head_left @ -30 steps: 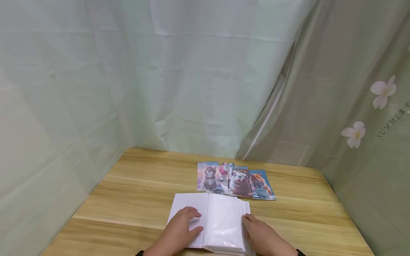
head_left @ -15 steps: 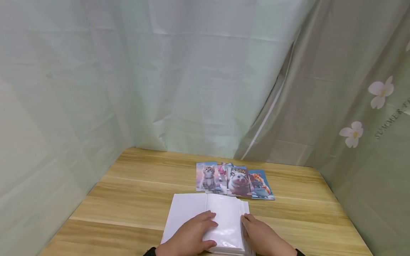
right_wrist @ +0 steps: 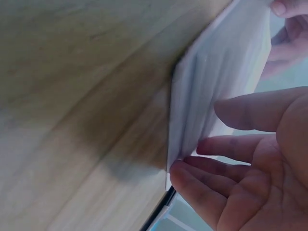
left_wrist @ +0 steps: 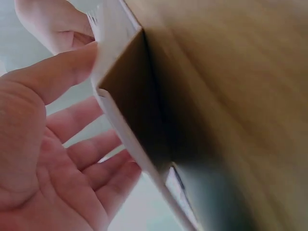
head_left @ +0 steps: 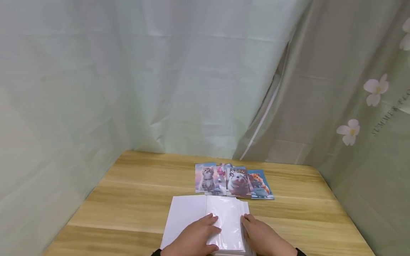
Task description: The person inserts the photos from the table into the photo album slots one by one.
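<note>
One left hand (head_left: 196, 237), one right hand (head_left: 263, 235), one album (head_left: 185, 215) and one table (head_left: 128, 204) show. Toward the far side lie at least four overlapping picture cards (head_left: 238, 184); at right, three printed flowers (head_left: 351, 132).

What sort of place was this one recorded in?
Probably a curtained-off tabletop booth: pale curtains hang on the visible sides of a wood-grain table, which bears an open album and animal pictures.

Album (head_left: 229, 215) on the table (head_left: 134, 199), overlapping cards (head_left: 237, 184) just behind it, curtain (head_left: 198, 78) beyond the cards.
</note>
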The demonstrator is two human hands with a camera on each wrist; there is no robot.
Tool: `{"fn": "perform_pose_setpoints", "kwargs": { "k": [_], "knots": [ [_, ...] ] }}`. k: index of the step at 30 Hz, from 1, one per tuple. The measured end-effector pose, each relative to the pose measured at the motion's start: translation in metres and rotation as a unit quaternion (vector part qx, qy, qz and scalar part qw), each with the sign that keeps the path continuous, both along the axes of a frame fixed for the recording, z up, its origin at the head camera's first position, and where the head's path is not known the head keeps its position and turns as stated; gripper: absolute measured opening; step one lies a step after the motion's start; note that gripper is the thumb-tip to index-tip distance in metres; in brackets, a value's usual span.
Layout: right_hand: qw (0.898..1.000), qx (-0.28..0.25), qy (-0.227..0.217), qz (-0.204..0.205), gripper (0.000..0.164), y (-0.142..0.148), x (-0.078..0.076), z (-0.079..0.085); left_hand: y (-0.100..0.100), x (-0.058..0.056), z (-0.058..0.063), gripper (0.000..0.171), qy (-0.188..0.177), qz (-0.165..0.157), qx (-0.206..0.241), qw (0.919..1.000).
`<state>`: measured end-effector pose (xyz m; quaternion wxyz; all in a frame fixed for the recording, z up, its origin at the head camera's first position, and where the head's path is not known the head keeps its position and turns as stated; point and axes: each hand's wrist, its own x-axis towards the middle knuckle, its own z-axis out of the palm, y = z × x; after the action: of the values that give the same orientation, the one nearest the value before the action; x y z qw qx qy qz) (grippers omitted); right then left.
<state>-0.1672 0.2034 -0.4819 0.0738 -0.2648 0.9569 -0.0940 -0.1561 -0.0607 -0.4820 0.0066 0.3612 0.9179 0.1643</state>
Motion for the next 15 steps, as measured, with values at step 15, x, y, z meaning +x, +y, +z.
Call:
{"fn": "perform_pose_setpoints", "kwargs": {
  "k": [15],
  "knots": [
    [0.998, -0.014, -0.055, 0.006, 0.049, 0.004, -0.013, 0.008, 0.005, -0.006, 0.001, 0.038, 0.047, -0.022, -0.061, 0.9967]
  ]
}}
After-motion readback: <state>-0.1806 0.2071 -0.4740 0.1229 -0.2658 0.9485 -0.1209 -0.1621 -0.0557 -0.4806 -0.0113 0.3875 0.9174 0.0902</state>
